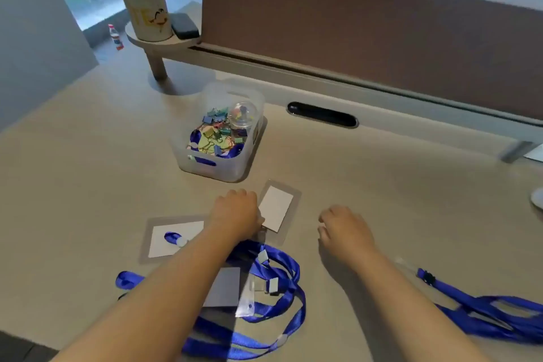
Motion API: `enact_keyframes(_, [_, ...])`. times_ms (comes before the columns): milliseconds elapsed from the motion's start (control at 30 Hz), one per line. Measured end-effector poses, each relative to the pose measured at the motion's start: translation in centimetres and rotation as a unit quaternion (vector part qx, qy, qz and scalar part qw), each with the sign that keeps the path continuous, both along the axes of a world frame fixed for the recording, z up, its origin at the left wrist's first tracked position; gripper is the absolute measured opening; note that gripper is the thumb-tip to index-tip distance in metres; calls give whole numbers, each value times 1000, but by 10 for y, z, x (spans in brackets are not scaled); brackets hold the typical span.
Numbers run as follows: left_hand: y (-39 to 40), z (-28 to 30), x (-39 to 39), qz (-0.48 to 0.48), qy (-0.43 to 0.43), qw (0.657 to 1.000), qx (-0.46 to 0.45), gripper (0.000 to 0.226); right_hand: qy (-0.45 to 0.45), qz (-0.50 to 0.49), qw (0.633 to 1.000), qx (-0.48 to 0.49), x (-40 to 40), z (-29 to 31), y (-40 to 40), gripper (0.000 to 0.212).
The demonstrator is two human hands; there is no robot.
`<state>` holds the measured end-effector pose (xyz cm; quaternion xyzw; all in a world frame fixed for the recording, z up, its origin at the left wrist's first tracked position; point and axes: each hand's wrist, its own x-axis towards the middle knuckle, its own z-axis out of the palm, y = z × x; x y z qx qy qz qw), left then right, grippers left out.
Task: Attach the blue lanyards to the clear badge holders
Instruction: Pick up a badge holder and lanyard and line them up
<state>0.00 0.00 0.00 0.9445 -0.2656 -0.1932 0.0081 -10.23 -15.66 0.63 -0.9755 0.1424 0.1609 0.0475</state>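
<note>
My left hand (235,213) is curled, knuckles up, its fingers pinching the near left corner of a clear badge holder (277,209) with a white card inside. A second badge holder (172,238) lies left of that hand with a bit of blue lanyard on it. A third holder (224,286) lies under my left forearm among a tangle of blue lanyards (282,282) with clear clips. My right hand (343,229) hovers over the desk to the right, fingers loosely bent and holding nothing. Another blue lanyard (482,308) lies at the far right.
A clear plastic bin (223,161) of coloured binder clips and a small jar stands behind the holders. A brown divider panel (367,29) runs along the back, with a cable slot (323,114) in the desk. A wipes canister (145,3) sits on a raised shelf at the back left.
</note>
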Motion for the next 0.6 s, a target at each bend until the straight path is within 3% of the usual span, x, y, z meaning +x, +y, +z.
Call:
enact_keyframes(167, [-22,-20,17,68,93,993,-41,66,-17,-57,998,8,7,-15,3,32])
enact_keyframes(333, [-34,-29,19,169,145,972,-77,71,-26,-109,993,39,8,-23,5,31])
enact_keyframes(500, [-38,-22,26,191,199,950,-149,45,-50,-146,983,101,10,-23,0,30])
enact_keyframes(600, [-44,-2,24,239,266,877,-322,28,-97,-203,950,217,15,-19,-8,26])
